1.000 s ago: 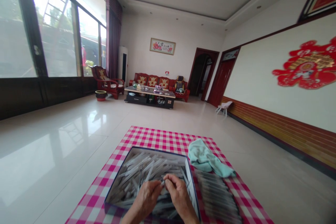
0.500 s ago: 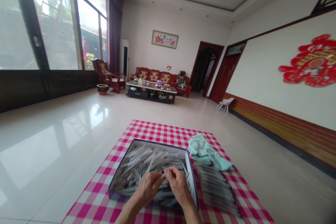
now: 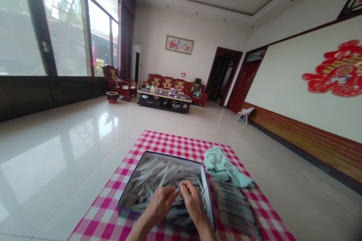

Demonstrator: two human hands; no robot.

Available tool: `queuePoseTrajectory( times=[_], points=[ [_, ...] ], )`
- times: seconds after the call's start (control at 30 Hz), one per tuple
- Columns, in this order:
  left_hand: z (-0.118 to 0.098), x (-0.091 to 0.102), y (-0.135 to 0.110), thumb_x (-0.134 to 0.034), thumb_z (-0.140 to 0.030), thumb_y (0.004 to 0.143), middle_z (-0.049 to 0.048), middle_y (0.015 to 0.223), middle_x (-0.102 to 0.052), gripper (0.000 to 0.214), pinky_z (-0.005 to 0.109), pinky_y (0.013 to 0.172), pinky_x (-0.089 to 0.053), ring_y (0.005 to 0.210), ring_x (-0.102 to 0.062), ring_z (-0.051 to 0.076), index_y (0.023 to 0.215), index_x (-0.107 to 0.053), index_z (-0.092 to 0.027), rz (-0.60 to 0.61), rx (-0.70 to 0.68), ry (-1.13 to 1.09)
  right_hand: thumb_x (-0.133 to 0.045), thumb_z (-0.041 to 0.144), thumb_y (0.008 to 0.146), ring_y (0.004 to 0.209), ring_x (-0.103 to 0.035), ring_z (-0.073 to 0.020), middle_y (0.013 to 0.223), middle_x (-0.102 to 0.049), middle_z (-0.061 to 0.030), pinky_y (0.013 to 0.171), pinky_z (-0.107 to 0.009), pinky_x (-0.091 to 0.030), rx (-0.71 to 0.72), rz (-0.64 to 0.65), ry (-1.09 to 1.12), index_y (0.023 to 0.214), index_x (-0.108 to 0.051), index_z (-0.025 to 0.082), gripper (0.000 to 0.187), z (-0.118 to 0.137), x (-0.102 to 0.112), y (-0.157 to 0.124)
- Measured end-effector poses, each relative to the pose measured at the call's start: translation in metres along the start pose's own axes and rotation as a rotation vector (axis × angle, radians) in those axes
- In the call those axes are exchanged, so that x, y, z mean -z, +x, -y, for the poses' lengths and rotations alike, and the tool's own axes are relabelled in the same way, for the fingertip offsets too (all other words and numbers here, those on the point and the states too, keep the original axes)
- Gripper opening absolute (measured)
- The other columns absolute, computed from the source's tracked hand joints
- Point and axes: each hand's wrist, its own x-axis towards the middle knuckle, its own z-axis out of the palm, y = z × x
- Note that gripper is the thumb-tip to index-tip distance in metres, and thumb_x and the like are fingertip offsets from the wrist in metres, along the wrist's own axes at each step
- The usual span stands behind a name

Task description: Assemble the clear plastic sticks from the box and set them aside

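Note:
My left hand (image 3: 161, 202) and my right hand (image 3: 192, 199) meet over the front half of a shallow dark-blue box (image 3: 209, 192). Fingers and thumbs of both are pinched round a small pale slender piece (image 3: 177, 189), mostly hidden by the fingertips; its exact kind does not show. Under them the box holds a heap of thin translucent plastic tubes (image 3: 166, 171), with some thin dark rods among them. To the right of the box lies a neat row of slim clear-and-dark sticks (image 3: 234, 207), blurred in this view.
A mint-green cloth (image 3: 223, 163) lies crumpled behind the row of sticks. Everything rests on a table with a pink-and-white checked cover (image 3: 104, 211). Farther off stand a low coffee table (image 3: 164, 99), a red wooden sofa (image 3: 166, 82), an armchair (image 3: 120, 83) and a small stool (image 3: 244, 115).
The whole view has shifted slightly, with the scene a little lower and to the right. Both hands keep their pinch over the box, almost unmoved.

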Motion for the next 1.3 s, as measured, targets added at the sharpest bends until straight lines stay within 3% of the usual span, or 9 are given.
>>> queuePoseTrajectory(
  times=[0.3, 0.4, 0.53, 0.87, 1.03, 1.13, 1.3],
  points=[
    [-0.002, -0.002, 0.0, -0.038, -0.03, 0.087, -0.0065, 0.055, -0.028, 0.032, 0.026, 0.053, -0.021, 0.056, -0.027, 0.009, 0.057, -0.032, -0.02, -0.02, -0.014, 0.046, -0.045, 0.054, 0.084, 0.06, -0.051, -0.0198, 0.055, -0.052, -0.0007, 0.06, -0.03, -0.036, 0.021, -0.111, -0.167, 0.053, -0.046, 0.024, 0.043, -0.003, -0.004, 0.003],
    [-0.002, -0.002, 0.0, -0.039, -0.03, 0.087, -0.0067, 0.054, -0.027, 0.032, 0.025, 0.053, -0.021, 0.055, -0.027, 0.009, 0.058, -0.032, -0.02, -0.022, -0.007, 0.054, -0.039, 0.055, 0.088, 0.059, -0.052, -0.0199, 0.055, -0.054, -0.001, 0.059, -0.03, -0.038, -0.018, -0.099, -0.116, 0.057, -0.052, 0.023, 0.046, -0.007, -0.003, 0.003],
    [-0.002, -0.002, 0.001, -0.039, -0.031, 0.088, -0.0069, 0.055, -0.026, 0.032, 0.025, 0.052, -0.021, 0.055, -0.027, 0.009, 0.058, -0.031, -0.02, -0.021, -0.006, 0.053, -0.045, 0.047, 0.086, 0.061, -0.054, -0.0193, 0.064, -0.06, -0.0014, 0.056, -0.028, -0.039, -0.013, -0.044, -0.047, 0.074, -0.062, 0.021, 0.034, -0.007, -0.001, 0.002],
    [-0.002, -0.003, -0.001, -0.039, -0.029, 0.087, -0.0067, 0.055, -0.029, 0.032, 0.026, 0.053, -0.021, 0.055, -0.027, 0.009, 0.057, -0.031, -0.02, -0.016, -0.034, 0.062, -0.043, 0.048, 0.084, 0.062, -0.056, -0.0207, 0.061, -0.06, -0.0037, 0.063, -0.029, -0.039, 0.049, -0.135, -0.275, 0.058, -0.055, 0.021, 0.039, -0.014, -0.006, 0.005],
    [-0.004, -0.003, -0.001, -0.039, -0.027, 0.087, -0.0069, 0.054, -0.029, 0.031, 0.025, 0.053, -0.021, 0.054, -0.028, 0.009, 0.058, -0.031, -0.02, -0.024, -0.047, 0.074, -0.038, 0.055, 0.085, 0.059, -0.055, -0.021, 0.057, -0.058, -0.0035, 0.061, -0.03, -0.039, 0.012, -0.185, -0.272, 0.053, -0.049, 0.023, 0.047, -0.017, -0.006, 0.006],
    [-0.002, -0.004, 0.0, -0.04, -0.026, 0.087, -0.0068, 0.054, -0.03, 0.031, 0.025, 0.053, -0.022, 0.055, -0.029, 0.009, 0.057, -0.033, -0.02, -0.033, -0.048, 0.086, -0.034, 0.053, 0.088, 0.06, -0.056, -0.021, 0.058, -0.06, -0.0033, 0.06, -0.029, -0.04, -0.019, -0.16, -0.207, 0.059, -0.053, 0.023, 0.046, -0.014, -0.005, 0.005],
    [0.0, -0.006, -0.001, -0.04, -0.025, 0.088, -0.007, 0.053, -0.03, 0.033, 0.025, 0.052, -0.022, 0.053, -0.029, 0.009, 0.056, -0.038, -0.019, -0.047, -0.054, 0.117, -0.042, 0.047, 0.085, 0.065, -0.057, -0.0212, 0.064, -0.063, -0.0033, 0.06, -0.027, -0.04, 0.006, -0.081, -0.206, 0.065, -0.058, 0.021, 0.036, -0.01, -0.003, 0.002]
  ],
)
